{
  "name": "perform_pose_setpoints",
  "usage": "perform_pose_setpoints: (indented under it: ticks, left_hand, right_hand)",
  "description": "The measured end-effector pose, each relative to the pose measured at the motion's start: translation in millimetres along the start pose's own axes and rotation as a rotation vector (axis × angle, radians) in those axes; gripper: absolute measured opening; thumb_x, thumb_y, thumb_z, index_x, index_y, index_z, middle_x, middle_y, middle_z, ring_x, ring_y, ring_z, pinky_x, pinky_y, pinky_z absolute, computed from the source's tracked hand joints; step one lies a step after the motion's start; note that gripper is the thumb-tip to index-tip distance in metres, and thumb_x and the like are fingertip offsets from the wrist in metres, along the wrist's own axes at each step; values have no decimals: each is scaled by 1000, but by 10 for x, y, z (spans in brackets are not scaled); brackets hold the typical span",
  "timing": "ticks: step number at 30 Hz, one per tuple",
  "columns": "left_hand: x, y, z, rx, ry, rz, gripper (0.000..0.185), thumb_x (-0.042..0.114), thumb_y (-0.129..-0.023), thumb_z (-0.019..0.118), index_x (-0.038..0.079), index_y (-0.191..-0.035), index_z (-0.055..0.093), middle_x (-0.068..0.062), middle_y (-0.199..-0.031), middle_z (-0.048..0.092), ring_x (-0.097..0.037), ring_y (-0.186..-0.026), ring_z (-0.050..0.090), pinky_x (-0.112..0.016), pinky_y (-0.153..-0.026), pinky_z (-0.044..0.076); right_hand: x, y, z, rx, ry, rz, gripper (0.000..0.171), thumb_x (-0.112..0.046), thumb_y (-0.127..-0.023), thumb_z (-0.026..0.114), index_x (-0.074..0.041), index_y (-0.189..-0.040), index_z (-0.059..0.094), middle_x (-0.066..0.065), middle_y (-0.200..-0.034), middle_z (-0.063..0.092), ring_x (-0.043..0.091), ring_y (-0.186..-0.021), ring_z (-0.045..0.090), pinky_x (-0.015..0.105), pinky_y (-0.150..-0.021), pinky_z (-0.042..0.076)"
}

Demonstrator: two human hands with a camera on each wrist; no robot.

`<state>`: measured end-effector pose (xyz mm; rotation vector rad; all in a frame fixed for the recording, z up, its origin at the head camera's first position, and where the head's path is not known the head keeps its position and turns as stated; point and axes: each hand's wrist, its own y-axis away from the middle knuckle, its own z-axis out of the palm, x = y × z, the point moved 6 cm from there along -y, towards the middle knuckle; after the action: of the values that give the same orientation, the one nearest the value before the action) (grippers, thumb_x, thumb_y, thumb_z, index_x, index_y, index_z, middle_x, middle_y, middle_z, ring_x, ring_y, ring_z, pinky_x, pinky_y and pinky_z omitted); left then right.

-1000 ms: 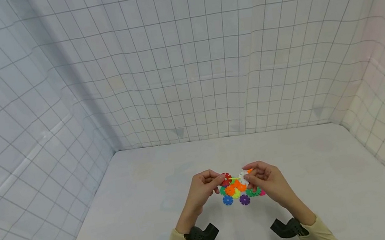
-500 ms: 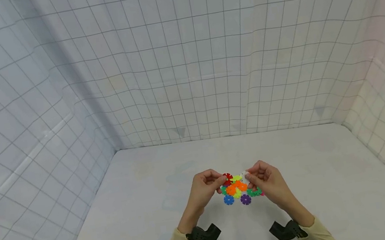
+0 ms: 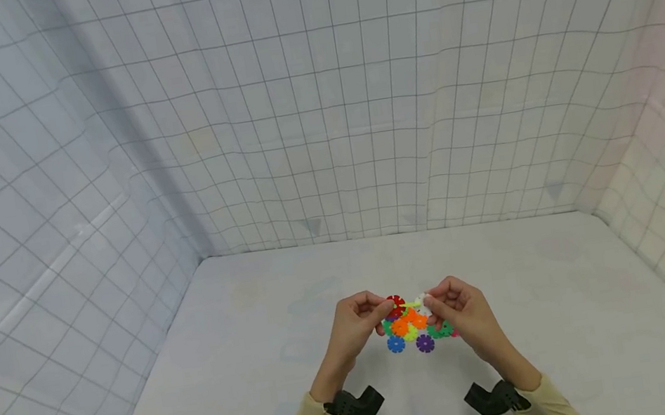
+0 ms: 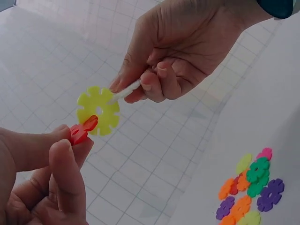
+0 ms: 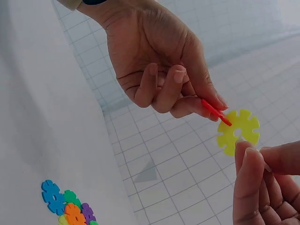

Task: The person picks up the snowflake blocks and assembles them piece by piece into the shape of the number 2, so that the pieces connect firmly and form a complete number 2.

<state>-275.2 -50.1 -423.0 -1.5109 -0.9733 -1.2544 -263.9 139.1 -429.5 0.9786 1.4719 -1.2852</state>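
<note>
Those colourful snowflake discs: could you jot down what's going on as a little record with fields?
Left hand: left hand pinches a red disc between thumb and fingers.
Right hand: right hand pinches a white disc, seen edge-on.
Between them: a yellow disc in the air, slotted onto both the red and white discs.
On the table: a loose pile of discs under the hands, including blue, purple, orange and green, on the white table.
Surroundings: gridded white walls.

Yellow disc point(image 4: 98, 111) (notched), red disc point(image 4: 83, 130) slotted in
</note>
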Motion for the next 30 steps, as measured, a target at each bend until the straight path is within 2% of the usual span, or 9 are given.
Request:
perform_pose_setpoints:
  ticks: [3,6,11,14,17,22,25,27,30]
  left_hand:
    - [-59,-34,-7,-4,-33,5,16,10,-91,65,-4,-99,67,-25,-87,66,-24,-56,56,-25,-59,51]
    - [-79,-58,-22,-14,-114,80,23,16,-89,68,4,-109,68,-14,-87,68,-29,-63,59,-27,-61,52]
    - [47,-23,-28,-31,-327,312,35,23,-82,76,16,-115,68,7,-98,67,-17,-75,62,-25,-58,47]
    - [111,3,-1,-46,-434,467,37,24,-79,78,19,-115,69,11,-102,65,-10,-80,59,-23,-53,43]
    - [151,24,37,-44,-513,585,32,21,-78,78,18,-109,71,10,-102,65,-7,-82,57,-18,-51,41]
    - [223,77,46,27,-565,750,20,7,-76,80,10,-95,74,3,-101,68,-9,-82,60,-12,-52,40]
    - [252,101,25,71,-582,833,20,4,-74,80,9,-92,74,1,-96,69,-10,-79,61,-9,-52,39]
    - [259,104,5,89,-583,859,20,4,-74,80,10,-91,74,1,-92,69,-10,-76,61,-8,-52,39]
    - [257,99,-35,107,-559,860,20,4,-74,80,11,-91,74,2,-88,70,-9,-73,60,-9,-51,39]
  right_hand:
    - [14,-4,-15,28,-18,64,23,-8,-90,66,10,-97,55,27,-82,62,22,-60,63,31,-58,54]
    - [38,-6,-27,42,-30,122,25,-11,-90,66,9,-99,55,22,-83,64,24,-61,63,31,-59,54]
    - [26,-2,-54,63,-77,168,27,-14,-91,65,9,-102,54,18,-81,64,21,-62,62,29,-60,53]
    - [13,0,-70,66,-112,175,27,-13,-92,64,9,-103,53,15,-76,64,18,-60,62,27,-58,52]
    - [6,5,-71,56,-132,187,27,-12,-92,64,9,-103,53,14,-74,64,18,-60,62,26,-57,52]
    - [4,8,-58,41,-135,209,27,-15,-92,64,8,-101,53,18,-75,64,21,-61,62,26,-57,52]
    - [9,5,-54,30,-130,204,30,-17,-93,63,9,-102,52,19,-76,63,21,-61,62,27,-59,52]
    - [18,-3,-57,16,-120,189,30,-18,-95,60,10,-102,52,19,-78,64,21,-62,62,27,-60,53]
    - [61,-29,-80,-9,-93,175,32,-21,-97,56,11,-104,52,20,-82,64,26,-65,63,28,-60,53]
